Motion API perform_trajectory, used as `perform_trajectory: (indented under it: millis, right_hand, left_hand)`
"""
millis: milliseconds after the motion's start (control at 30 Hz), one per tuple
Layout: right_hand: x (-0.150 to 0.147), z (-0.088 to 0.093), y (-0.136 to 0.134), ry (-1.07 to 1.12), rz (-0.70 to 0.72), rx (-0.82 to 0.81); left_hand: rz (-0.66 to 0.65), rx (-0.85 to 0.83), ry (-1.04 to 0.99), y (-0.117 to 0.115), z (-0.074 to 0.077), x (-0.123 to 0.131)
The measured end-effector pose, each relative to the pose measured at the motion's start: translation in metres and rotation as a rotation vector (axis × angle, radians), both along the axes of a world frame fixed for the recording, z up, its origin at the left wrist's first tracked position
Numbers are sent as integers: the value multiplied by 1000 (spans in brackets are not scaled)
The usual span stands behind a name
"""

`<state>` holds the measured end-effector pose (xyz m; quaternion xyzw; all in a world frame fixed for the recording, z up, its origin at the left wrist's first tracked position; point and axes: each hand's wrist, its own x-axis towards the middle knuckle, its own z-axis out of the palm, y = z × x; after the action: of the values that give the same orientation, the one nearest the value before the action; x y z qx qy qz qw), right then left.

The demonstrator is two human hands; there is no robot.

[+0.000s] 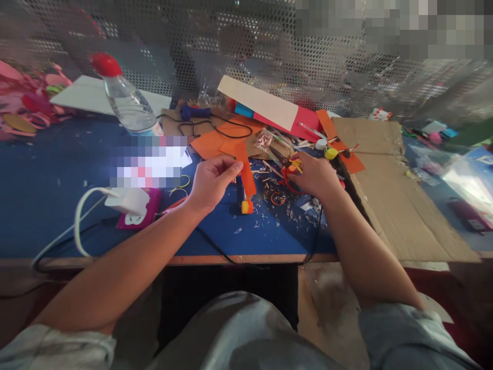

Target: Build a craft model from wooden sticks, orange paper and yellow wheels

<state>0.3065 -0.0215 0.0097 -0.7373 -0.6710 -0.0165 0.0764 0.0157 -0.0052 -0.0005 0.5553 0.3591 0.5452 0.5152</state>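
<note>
My left hand (214, 181) is closed in a pinch, thumb and forefinger at the edge of an orange strip (248, 177) of paper or foam. Below the strip's lower end, a small orange and yellow block (247, 207) sits on the blue table. To the right, my right hand (313, 176) has its fingers curled on the red and yellow handles of a pair of scissors (288, 174). The scissor blades point up and left and are partly hidden in the clutter. Larger orange sheets (215, 137) lie behind my left hand.
A water bottle (131, 105) with a red cap stands at the left, near a lit screen and a purple power socket (140, 213) with a white charger. White scraps litter the blue table (262, 239). Flattened cardboard (400, 205) lies at right; a perforated metal screen rises behind.
</note>
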Motion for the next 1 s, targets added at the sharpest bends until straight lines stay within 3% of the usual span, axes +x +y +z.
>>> perform_trajectory:
  millis: [133,233,400,533,700,1000]
  right_hand:
    - [-7,6,-4,-102,-29,-31]
    - [-20,19,-15,-62,-37,66]
    - [-56,44,-43,444,354,218]
    - [-82,50,-51,626,503,120]
    - [-95,44,-43,739,507,94]
    - [-92,41,-36,1035,494,-77]
  left_hand:
    - [13,11,1,-4,4,1]
    - [8,0,-10,-6,4,2]
    - [17,6,-33,-6,2,3]
    - [17,22,-51,-7,2,2]
    - [-6,-6,-92,-6,1,2]
    - [-63,-135,-215,-5,1,1]
